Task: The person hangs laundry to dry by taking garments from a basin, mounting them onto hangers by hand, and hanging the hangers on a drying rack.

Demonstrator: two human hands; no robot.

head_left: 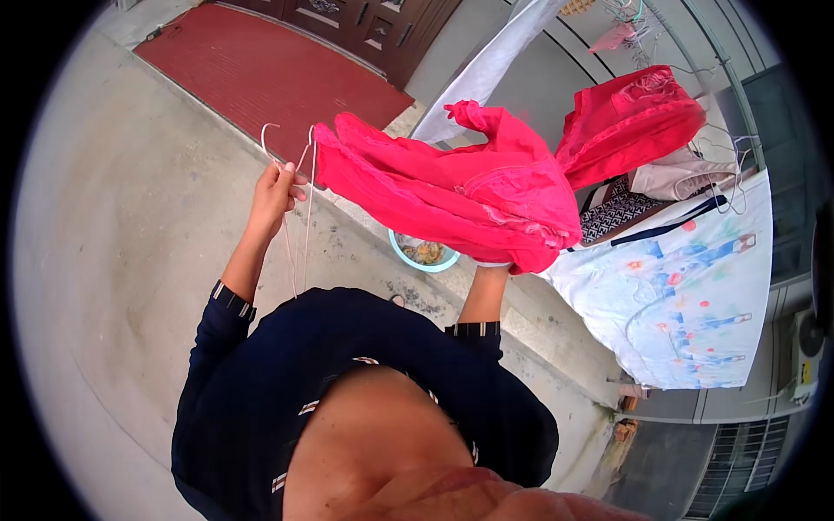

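Observation:
Thin pale wire hangers (pixel 308 208) are pinched between the thumb and fingers of my left hand (pixel 280 189), one hook sticking up above the fingertips. A bright pink-red garment (pixel 452 178) stretches from beside the hangers across to the right. Its right part drapes over my right hand, so those fingers are hidden; only the wrist shows below the cloth. The garment's left end touches or lies very near one hanger.
On the right, a second red garment (pixel 634 122), a pale garment (pixel 682 174) and a flowered white sheet (pixel 678 295) hang from a metal rail (pixel 738 95). A light-blue basin (pixel 432 267) stands below. A red mat (pixel 269 69) lies before a brown door (pixel 365 30).

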